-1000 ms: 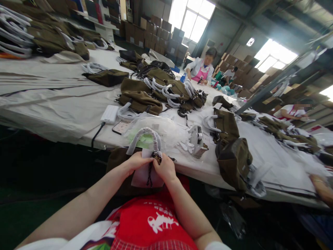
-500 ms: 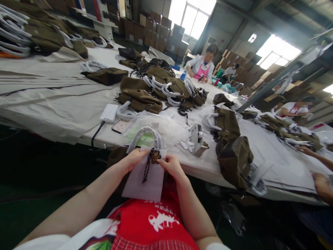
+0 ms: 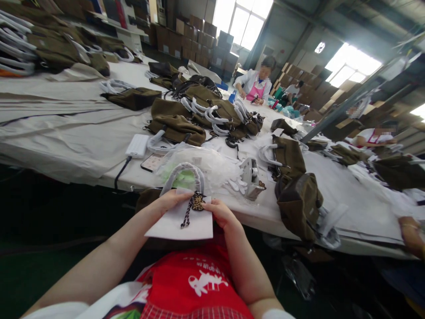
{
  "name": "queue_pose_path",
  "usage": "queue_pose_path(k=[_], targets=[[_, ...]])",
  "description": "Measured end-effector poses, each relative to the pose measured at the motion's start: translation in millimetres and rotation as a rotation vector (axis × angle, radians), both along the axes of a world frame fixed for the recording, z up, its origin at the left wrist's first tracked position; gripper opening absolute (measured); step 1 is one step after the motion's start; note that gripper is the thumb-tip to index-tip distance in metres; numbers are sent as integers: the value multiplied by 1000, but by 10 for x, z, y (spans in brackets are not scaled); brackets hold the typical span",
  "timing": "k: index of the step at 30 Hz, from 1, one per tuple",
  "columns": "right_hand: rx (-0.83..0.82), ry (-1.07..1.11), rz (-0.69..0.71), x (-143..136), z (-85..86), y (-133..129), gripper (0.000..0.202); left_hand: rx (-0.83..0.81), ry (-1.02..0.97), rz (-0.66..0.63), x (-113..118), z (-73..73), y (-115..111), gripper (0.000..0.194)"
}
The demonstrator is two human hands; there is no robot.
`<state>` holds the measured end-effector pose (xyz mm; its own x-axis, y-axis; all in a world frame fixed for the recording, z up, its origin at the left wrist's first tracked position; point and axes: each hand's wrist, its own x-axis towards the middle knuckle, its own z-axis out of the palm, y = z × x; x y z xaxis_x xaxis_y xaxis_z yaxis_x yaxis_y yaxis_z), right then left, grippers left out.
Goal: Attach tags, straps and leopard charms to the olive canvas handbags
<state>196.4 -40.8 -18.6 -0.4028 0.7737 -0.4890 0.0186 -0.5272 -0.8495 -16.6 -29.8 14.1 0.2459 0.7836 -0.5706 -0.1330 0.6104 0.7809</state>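
Close to my body, a white sheet (image 3: pixel 199 228) lies in front of a mostly hidden brown bag (image 3: pixel 146 199). The bag's handle (image 3: pixel 182 166), in pale wrapping, arches above the sheet. A leopard-print charm (image 3: pixel 198 203) with a dark braided cord (image 3: pixel 187 216) rests on the sheet. My left hand (image 3: pixel 172 200) is closed on the sheet's upper left, its thumb by the cord's top. My right hand (image 3: pixel 221 212) is closed at the sheet's right edge, thumb and finger touching the charm's side.
A phone (image 3: pixel 152 162), a white power bank (image 3: pixel 137 146), clear plastic bags (image 3: pixel 212 159) and a tape dispenser (image 3: pixel 253 177) lie along the near table edge (image 3: pixel 96 170). Brown bags (image 3: pixel 299 204) stand right. Co-workers (image 3: pixel 255 86) are across the table; another person's hand (image 3: pixel 410 230) shows far right.
The white sheet has tilted, its lower edge rising toward me so it looks flatter and brighter. The charm has shifted slightly down. At far right, a co-worker's arm has moved and a brown bag appears.
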Motion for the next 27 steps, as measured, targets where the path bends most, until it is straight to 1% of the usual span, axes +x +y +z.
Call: queue_pose_path(k=[3, 6, 9, 11, 14, 18, 21, 23, 24, 25, 27], targets=[[6, 41, 35, -21, -25, -17, 44, 41, 43, -37, -1, -60, 28, 68], [139, -19, -1, -74, -13, -26, 41, 89, 66, -54, 0, -97, 18, 63], [351, -201, -80, -115, 17, -15, 34, 141, 37, -73, 17, -88, -11, 62], [455, -361, -130, -132, 37, -2, 30, 173, 9, -73, 37, -72, -15, 63], [528, -516, -208, -176, 65, 9, 27, 199, 15, -37, 61, -62, 9, 62], [568, -492, -307, -294, 118, -8, 23, 228, 110, 39, 71, -94, 55, 61], [689, -515, -372, -383, 184, -24, 25, 247, 189, 100, 82, -149, 70, 59], [759, -548, -395, -418, 221, -17, 30, 260, 246, 142, 90, -193, 74, 56], [746, -532, -389, -427, 231, -7, 33, 264, 266, 158, 92, -213, 75, 55], [695, -484, -377, -430, 233, 7, 36, 264, 277, 169, 91, -232, 76, 54], [520, -318, -360, -423, 218, 43, 42, 258, 267, 169, 82, -259, 77, 56]])
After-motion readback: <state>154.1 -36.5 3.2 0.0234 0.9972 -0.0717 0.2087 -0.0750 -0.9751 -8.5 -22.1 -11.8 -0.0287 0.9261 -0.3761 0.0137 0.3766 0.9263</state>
